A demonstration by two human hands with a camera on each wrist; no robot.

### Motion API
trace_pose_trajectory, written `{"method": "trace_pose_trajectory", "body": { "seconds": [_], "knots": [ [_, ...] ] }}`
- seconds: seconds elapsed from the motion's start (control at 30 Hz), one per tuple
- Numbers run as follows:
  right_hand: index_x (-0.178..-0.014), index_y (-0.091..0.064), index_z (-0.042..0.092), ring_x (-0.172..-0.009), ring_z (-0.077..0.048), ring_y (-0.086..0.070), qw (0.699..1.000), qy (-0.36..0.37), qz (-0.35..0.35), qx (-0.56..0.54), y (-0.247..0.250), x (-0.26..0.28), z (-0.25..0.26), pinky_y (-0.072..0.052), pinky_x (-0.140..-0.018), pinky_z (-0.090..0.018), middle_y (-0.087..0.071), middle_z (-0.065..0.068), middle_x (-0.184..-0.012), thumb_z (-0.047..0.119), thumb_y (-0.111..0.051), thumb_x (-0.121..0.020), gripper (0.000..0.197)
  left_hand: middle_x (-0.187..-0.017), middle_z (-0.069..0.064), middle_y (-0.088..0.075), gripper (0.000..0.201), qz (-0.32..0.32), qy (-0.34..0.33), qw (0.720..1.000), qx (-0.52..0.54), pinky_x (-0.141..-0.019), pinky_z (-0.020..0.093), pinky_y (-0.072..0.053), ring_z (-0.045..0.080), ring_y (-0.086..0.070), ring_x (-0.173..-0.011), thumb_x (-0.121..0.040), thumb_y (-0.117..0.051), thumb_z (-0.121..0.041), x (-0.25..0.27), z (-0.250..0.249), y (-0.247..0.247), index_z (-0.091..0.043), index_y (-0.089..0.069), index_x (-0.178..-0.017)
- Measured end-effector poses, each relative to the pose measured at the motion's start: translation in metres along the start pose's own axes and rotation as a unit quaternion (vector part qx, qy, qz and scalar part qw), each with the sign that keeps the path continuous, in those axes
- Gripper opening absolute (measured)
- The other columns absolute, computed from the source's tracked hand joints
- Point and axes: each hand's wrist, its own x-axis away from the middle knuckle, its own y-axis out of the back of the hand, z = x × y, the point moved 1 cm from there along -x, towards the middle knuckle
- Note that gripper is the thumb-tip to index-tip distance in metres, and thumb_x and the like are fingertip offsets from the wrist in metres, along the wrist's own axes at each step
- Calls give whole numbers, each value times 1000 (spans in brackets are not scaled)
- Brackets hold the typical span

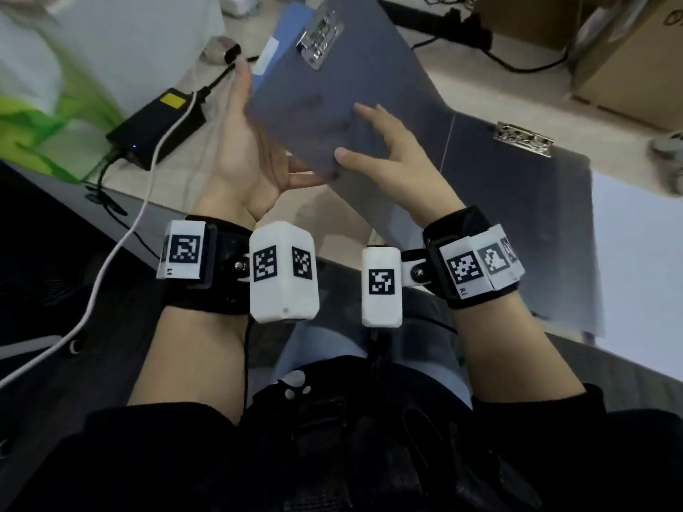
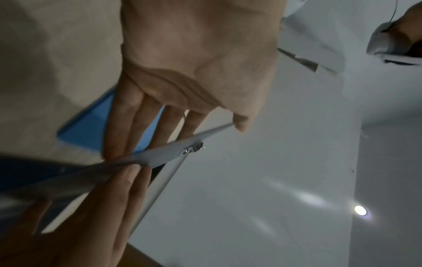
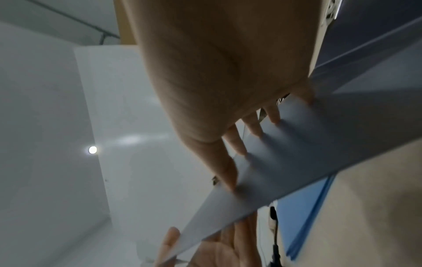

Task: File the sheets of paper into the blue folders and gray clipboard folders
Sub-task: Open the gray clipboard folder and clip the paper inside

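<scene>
A gray clipboard folder (image 1: 332, 86) with a metal clip (image 1: 319, 38) is held tilted above the table. My left hand (image 1: 251, 153) lies flat under its left edge, straight fingers behind the board (image 2: 160, 153) and thumb at the near corner. My right hand (image 1: 391, 157) presses spread fingertips (image 3: 230, 173) on the gray face (image 3: 285, 153). A second gray clipboard folder (image 1: 517, 223) lies flat on the table to the right. A blue folder (image 1: 292, 27) shows behind the raised board, also seen from the wrists (image 2: 86, 130) (image 3: 301, 216). White paper (image 1: 639, 260) lies at the far right.
A black power adapter (image 1: 155, 127) with a white cable (image 1: 122, 245) sits on the left of the beige table. Cardboard boxes (image 1: 628, 57) stand at the back right and a green bag (image 1: 37, 123) at the left. The table's near edge runs just before my wrists.
</scene>
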Motion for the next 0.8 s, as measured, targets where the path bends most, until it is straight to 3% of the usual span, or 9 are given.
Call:
{"method": "trace_pose_trajectory", "body": {
  "seconds": [0.07, 0.17, 0.23, 0.3, 0.37, 0.43, 0.5, 0.6, 0.8],
  "knots": [
    [-145, -34, 26, -148, -22, -8, 999, -10, 25, 47, -9, -6, -1, -13, -120, -44, -16, -5, -158, 36, -64, -86, 66, -125, 9, -63, 64, -55, -8, 998, 23, -71, 38, -57, 30, -65, -107, -97, -19, -54, -1, 3, 15, -13, -50, -134],
    [-144, -37, 27, -148, -25, -7, 993, -36, 64, 93, -20, -13, -5, -14, -119, -49, -14, -4, -159, 40, -61, -88, 62, -124, 13, -63, 50, -136, -13, 991, -1, -67, 33, -57, 35, -64, -105, -94, -37, -33, -4, 12, 37, -5, -48, -134],
    [-139, -43, 26, -147, -24, -11, 992, -45, 68, 98, -24, -18, -7, -15, -118, -50, -19, -4, -158, 40, -58, -90, 54, -115, 15, -67, 36, -196, -26, 980, -4, -65, 34, -57, 37, -68, -95, -93, -43, -21, -7, 18, 47, -3, -54, -122],
    [-135, -49, 23, -145, -21, -20, 994, -50, 53, 84, -24, -23, -11, -19, -118, -45, -30, -3, -154, 36, -57, -91, 46, -94, 10, -73, 22, -259, -43, 965, -11, -65, 34, -58, 31, -71, -76, -91, -44, -11, -10, 22, 54, -5, -60, -106],
    [-134, -51, 19, -140, -18, -32, 996, -59, 23, 62, -21, -26, -15, -25, -117, -39, -41, -2, -147, 32, -56, -92, 45, -80, 5, -74, 22, -291, -50, 954, -45, -61, 31, -57, 26, -71, -66, -89, -43, -3, -14, 27, 59, -6, -64, -95],
    [-137, -48, 18, -139, -19, -34, 995, -88, -20, 48, -13, -32, -21, -27, -116, -41, -43, -1, -146, 33, -58, -90, 50, -71, 0, -74, 25, -304, -48, 948, -78, -53, 24, -54, 20, -70, -58, -88, -40, 1, -18, 29, 63, -9, -63, -86],
    [-141, -41, 24, -144, -26, -22, 985, -141, -58, 84, -3, -37, -30, -18, -116, -55, -33, -2, -151, 39, -60, -87, 59, -69, -1, -72, 28, -314, -46, 943, -100, -45, 19, -49, 16, -67, -51, -87, -37, 3, -20, 30, 64, -10, -61, -83],
    [-147, -26, 30, -147, -32, 6, 953, -225, -64, 194, 10, -42, -43, 6, -109, -70, -9, -1, -160, 50, -60, -83, 75, -75, 3, -70, 29, -333, -56, 932, -134, -41, 17, -43, 14, -63, -47, -83, -35, 6, -24, 31, 64, -10, -60, -80],
    [-151, -4, 29, -144, -38, 19, 934, -291, -26, 207, 17, -48, -61, 10, -106, -71, 13, -5, -160, 69, -59, -74, 103, -73, 3, -71, 28, -378, -56, 896, -226, -45, 20, -41, 18, -61, -50, -74, -38, -1, -30, 34, 68, -17, -62, -74]
  ]
}}
